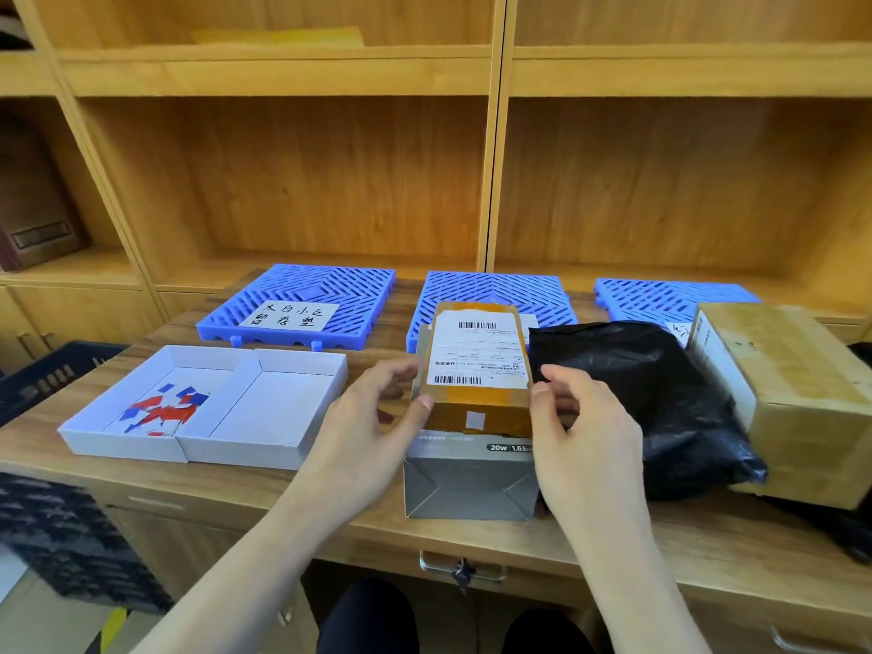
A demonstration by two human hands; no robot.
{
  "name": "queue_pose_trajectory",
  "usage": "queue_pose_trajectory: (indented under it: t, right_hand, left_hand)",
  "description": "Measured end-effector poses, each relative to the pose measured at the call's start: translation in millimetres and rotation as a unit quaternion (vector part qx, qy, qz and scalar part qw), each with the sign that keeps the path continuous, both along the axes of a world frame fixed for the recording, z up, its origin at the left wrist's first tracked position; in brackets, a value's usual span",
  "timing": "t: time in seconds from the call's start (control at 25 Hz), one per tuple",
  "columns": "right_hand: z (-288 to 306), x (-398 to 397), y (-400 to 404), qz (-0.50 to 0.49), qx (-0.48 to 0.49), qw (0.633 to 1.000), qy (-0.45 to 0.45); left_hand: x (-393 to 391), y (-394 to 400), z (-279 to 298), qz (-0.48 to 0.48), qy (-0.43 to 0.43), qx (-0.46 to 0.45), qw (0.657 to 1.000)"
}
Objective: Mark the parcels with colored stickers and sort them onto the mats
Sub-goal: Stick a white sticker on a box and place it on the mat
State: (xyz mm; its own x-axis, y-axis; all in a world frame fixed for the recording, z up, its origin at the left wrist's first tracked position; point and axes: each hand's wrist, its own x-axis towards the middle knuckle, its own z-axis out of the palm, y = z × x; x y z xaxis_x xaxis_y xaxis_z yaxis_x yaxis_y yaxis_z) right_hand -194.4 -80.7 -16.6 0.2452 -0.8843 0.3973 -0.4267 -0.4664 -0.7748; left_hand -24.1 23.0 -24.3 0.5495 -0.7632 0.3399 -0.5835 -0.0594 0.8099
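A small brown taped parcel [476,365] with a white shipping label rests on top of a grey box [467,483] at the table's front middle. My left hand [373,417] grips the parcel's left side with thumb at its front corner. On the parcel's right side, my right hand [580,422] holds it between thumb and fingers. Three blue slatted mats lie at the back: left mat [302,287] with a handwritten label, middle mat [542,290], right mat [660,297]. Red and blue stickers [163,410] lie in a white two-part tray [264,446].
A black plastic bag parcel [660,398] lies right of my hands, touching a large cardboard box [802,394] at the right edge. Wooden shelves stand behind the table. A dark crate [47,375] sits at the left, below table level.
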Motion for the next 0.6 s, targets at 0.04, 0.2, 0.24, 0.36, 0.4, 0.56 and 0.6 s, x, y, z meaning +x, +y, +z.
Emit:
queue_pose_trajectory:
  t: [0.04, 0.2, 0.24, 0.36, 0.4, 0.56, 0.6]
  right_hand:
    - [2, -1, -3, 0.003, 0.012, 1.000, 0.022]
    - [9, -4, -6, 0.035, 0.023, 0.998, 0.053]
    - [9, -3, -6, 0.038, 0.021, 0.998, 0.052]
    - [16, 5, -10, 0.046, 0.023, 0.998, 0.030]
    - [21, 11, -13, 0.052, 0.023, 0.998, 0.021]
    - [46, 49, -18, 0.092, 0.022, 0.996, -0.002]
    - [52, 64, -20, 0.103, 0.026, 0.994, -0.009]
  left_hand:
    - [-1, -2, 1, 0.021, 0.014, 0.015, 1.000]
    - [-4, -5, 2, 0.043, 0.035, 0.054, 0.997]
    - [-6, -4, 4, 0.045, 0.040, 0.047, 0.997]
    - [-4, -4, 14, 0.062, 0.055, 0.010, 0.997]
    - [0, -4, 19, 0.064, 0.066, 0.001, 0.996]
    - [31, -4, 41, 0.086, 0.108, -0.041, 0.990]
    - [44, -4, 48, 0.094, 0.109, -0.056, 0.988]
